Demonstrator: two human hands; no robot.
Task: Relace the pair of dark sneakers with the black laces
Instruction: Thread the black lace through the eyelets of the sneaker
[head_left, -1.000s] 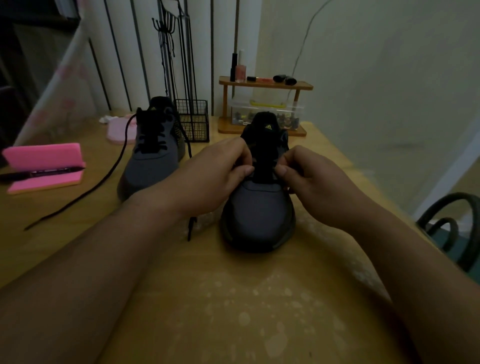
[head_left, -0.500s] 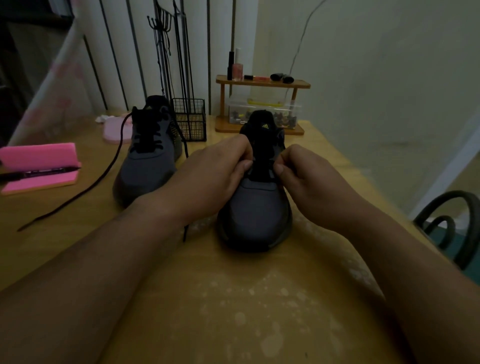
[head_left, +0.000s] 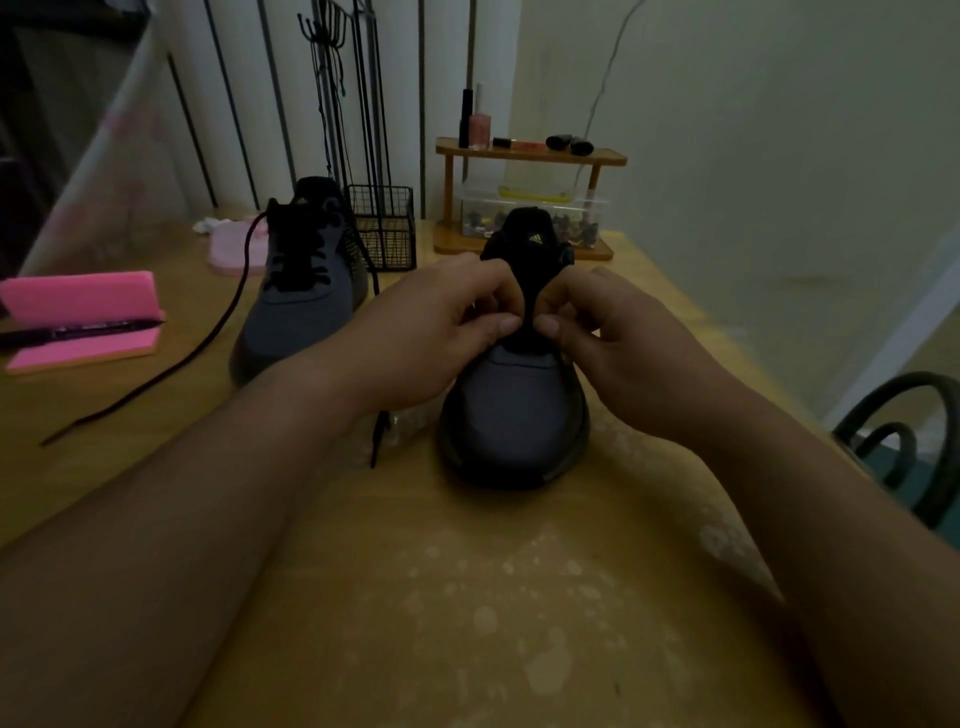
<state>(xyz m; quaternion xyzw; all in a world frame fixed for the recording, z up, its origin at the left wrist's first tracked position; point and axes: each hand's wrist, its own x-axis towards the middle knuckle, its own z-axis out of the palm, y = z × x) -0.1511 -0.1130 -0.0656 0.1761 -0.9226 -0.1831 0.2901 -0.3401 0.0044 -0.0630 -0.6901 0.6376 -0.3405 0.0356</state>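
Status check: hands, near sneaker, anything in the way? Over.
Left hand and right hand both pinching at throat of near sneaker. Lace end hangs by left wrist. Far sneaker laced, its loose end off to the side; nothing in the way.

A yellowish wooden table (head_left: 467, 597) stands in dim light against a pale green wall (head_left: 753, 156). White panels with dark bars (head_left: 234, 104) rise behind it. A dark curved chair (head_left: 914, 431) shows at right.
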